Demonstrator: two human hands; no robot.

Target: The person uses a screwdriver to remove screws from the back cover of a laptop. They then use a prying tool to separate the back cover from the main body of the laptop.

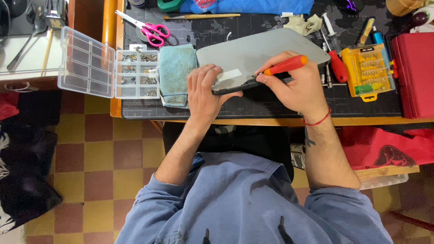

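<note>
The person is sitting at a desk covered by a dark cutting mat (271, 106), with a closed grey laptop (257, 54) lying on it, tilted so its right end points away from the body. The left hand (205, 92) is pressing down on the near left corner of the laptop, fingers spread flat over the lid and thumb hooking under the front edge; it is gripping the casing rather than resting loose. The right hand (296, 88) is clenching around an orange-handled screwdriver (285, 65), whose dark tip is meeting the laptop's near edge, just beside the left thumb. A red string bracelet (318, 121) is circling the right wrist.

A folded teal cloth (176, 72) is lying just left of the laptop, touching it. Further left, a clear parts organiser (135, 74) is sitting with its lid (86, 63) open, small metal pieces showing in its compartments. Pink-handled scissors (151, 29) are lying behind the cloth. To the right, a red-handled screwdriver (337, 63) and a yellow bit case (368, 70) are lying near the laptop, with a red case (413, 74) at the desk's right end.
</note>
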